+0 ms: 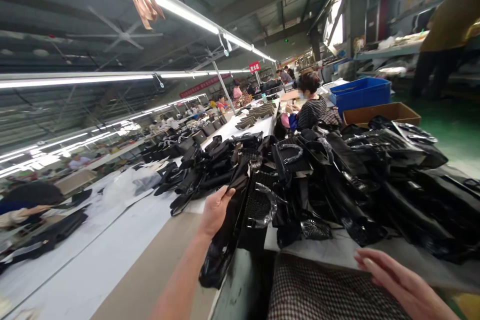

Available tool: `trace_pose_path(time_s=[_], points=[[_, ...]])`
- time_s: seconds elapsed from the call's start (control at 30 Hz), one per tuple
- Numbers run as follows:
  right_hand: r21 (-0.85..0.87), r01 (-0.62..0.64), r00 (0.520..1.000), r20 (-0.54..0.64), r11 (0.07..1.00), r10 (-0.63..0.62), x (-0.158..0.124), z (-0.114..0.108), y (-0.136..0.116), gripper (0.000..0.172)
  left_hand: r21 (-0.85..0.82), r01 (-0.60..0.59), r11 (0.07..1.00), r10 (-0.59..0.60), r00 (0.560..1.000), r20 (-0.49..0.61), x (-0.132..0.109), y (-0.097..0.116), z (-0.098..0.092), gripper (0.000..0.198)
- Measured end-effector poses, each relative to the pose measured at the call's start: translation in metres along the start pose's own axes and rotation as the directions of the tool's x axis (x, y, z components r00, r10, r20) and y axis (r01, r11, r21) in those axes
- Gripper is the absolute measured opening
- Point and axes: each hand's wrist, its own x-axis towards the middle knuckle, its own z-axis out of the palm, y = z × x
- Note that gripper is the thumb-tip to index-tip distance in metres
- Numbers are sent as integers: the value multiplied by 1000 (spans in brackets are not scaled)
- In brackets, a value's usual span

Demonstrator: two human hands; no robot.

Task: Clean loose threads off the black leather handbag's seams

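Left hand (pixel 216 207) pinched black bag (pixel 229 225) by edge, good hold; bag looked soft, light, slippery. Right hand (pixel 393 272) hung loose, bare.

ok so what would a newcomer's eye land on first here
Most likely the heap of black bags, spread across the middle and right of the picture. Next, the left hand at the heap's near edge, gripping a black item. Farther back, right of centre, a bright blue bin stands out.
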Motion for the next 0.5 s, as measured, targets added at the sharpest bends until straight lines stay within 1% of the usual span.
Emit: trace_pose_path(time_s=[0.07,0.1,0.13,0.17,0.2,0.27,0.3,0.33,0.37,0.43,0.5], points=[[190,-78,996,68,979,66,19,18,-25,53,-55,-22,998,25,998,52,-21,17,-23,44],[328,-46,998,54,943,30,27,28,-38,52,-71,-25,997,31,996,87,-33,26,-32,43],[485,-10,999,49,874,-16,34,38,-51,53,-86,-27,996,39,990,138,-46,33,-39,42],[607,-9,998,60,795,-35,39,48,-62,54,-104,-29,994,51,976,212,-60,40,-43,41],[686,-21,996,75,727,-41,41,58,-71,54,-122,-20,992,55,954,293,-74,45,-44,40],[807,-83,993,113,584,-15,36,75,-83,56,-144,9,990,58,891,451,-104,48,-35,42],[856,-130,988,155,501,-9,31,82,-85,58,-151,40,988,43,861,507,-118,47,-25,43],[889,-167,983,186,426,-2,24,88,-85,59,-158,83,984,16,841,541,-131,45,-14,44],[910,-205,976,217,359,8,16,92,-85,60,-166,143,976,-27,831,556,-142,41,-2,45],[933,-256,966,255,254,36,5,96,-82,55,-187,270,945,-147,856,495,-160,33,20,46],[938,-293,956,290,183,44,2,95,-80,52,-214,339,916,-210,862,462,-170,26,33,44]])
